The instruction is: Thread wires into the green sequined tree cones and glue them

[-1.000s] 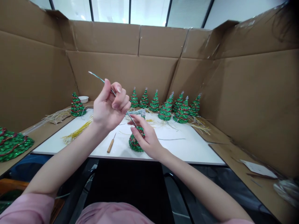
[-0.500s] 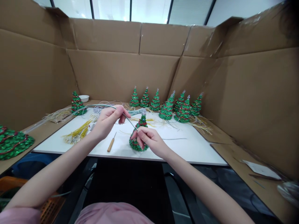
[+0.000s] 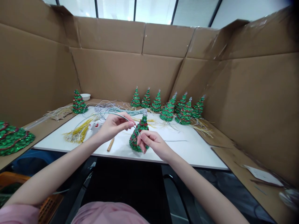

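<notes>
A thin green wire (image 3: 93, 115) arcs from the left into my two hands. My left hand (image 3: 116, 124) is closed, pinching the wire between thumb and fingers. Just right of it and lower, my right hand (image 3: 150, 141) pinches the wire near its end, fingers curled. Behind my right hand stands a small green Christmas tree (image 3: 135, 137) with red garland and a clear top, partly covered by the fingers. A wooden-handled awl (image 3: 110, 145) lies on the white board (image 3: 130, 155) below my left hand, its tip hidden behind that hand.
Several similar trees (image 3: 167, 110) stand at the back right, another tree (image 3: 78, 102) at the back left. Yellow wires (image 3: 78, 132) lie in a bundle beside a white object (image 3: 94, 125). Green wires (image 3: 121, 109) spread behind. Cardboard walls (image 3: 112, 68) surround the table; a white bowl (image 3: 85, 96) sits back left.
My left hand has slid along the wire, down and right, toward my right hand. The wire span between the hands is shorter. My right hand has shifted slightly right and down.
</notes>
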A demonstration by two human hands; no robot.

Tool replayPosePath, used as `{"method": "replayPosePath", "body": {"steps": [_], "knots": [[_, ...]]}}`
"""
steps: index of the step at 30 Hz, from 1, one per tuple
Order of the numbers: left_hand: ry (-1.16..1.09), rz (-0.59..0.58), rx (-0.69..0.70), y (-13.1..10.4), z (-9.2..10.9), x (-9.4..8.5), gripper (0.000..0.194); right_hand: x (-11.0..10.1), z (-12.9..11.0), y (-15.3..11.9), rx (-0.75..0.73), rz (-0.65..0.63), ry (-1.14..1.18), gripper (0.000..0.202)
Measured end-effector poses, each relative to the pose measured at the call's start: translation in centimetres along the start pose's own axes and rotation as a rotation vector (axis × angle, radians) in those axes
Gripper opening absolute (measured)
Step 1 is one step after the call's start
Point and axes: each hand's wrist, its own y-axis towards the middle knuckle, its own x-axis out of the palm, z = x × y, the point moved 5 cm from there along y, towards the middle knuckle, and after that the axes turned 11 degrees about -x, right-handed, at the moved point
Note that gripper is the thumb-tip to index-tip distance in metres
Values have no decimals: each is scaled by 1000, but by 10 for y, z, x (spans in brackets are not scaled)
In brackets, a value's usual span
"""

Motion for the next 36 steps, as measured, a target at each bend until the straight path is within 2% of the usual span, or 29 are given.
{"method": "replayPosePath", "body": {"steps": [7,15,24,36], "knots": [[-24,-38,-23,-1,-11,4,24,4,2,0,-10,-15,14,46],[-65,29,56,-3,-3,-2,17,3,0,-1,-13,17,-7,46],[-17,32,77,-5,-5,-5,15,2,8,0,33,53,73,50],[78,8,75,-6,-4,1,22,3,4,0,26,70,8,44]]}}
